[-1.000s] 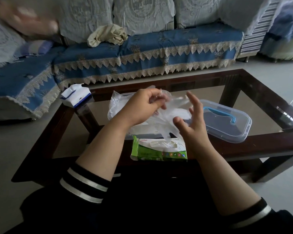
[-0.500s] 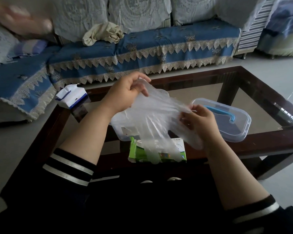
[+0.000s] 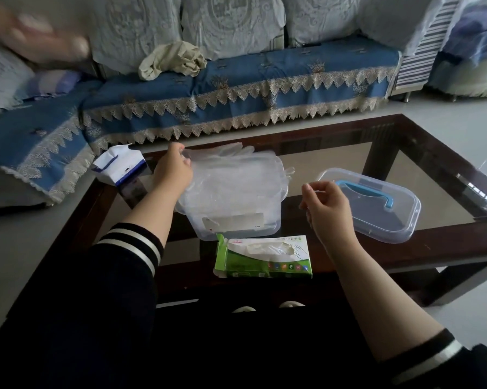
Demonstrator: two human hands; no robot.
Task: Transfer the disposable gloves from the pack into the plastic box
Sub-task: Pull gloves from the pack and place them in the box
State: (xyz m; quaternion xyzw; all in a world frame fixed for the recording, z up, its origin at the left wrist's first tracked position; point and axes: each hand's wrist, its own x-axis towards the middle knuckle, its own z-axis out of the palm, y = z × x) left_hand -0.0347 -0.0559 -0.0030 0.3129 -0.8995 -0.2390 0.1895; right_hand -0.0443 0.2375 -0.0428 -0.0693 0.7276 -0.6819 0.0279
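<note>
A clear plastic box [image 3: 264, 227] stands on the glass table, with thin transparent disposable gloves [image 3: 231, 169] draped over its open top, fingers pointing to the far side. My left hand [image 3: 173, 169] pinches the left edge of these gloves at the box's far left corner. My right hand [image 3: 325, 204] hovers to the right of the box with loosely curled fingers and holds nothing. The green and white glove pack [image 3: 264, 256] lies at the table's near edge, its torn top showing more gloves.
The box's clear lid [image 3: 377, 220] with a blue handle lies upside up at the right. A white and blue tissue pack [image 3: 120, 165] sits at the table's left corner. A blue sofa [image 3: 236, 88] stands behind the dark-framed glass table [image 3: 447, 248].
Both hands held the stretched gloves above the pack; now the gloves lie over the box. My right hand has let go and drawn back right; my left moved down and forward.
</note>
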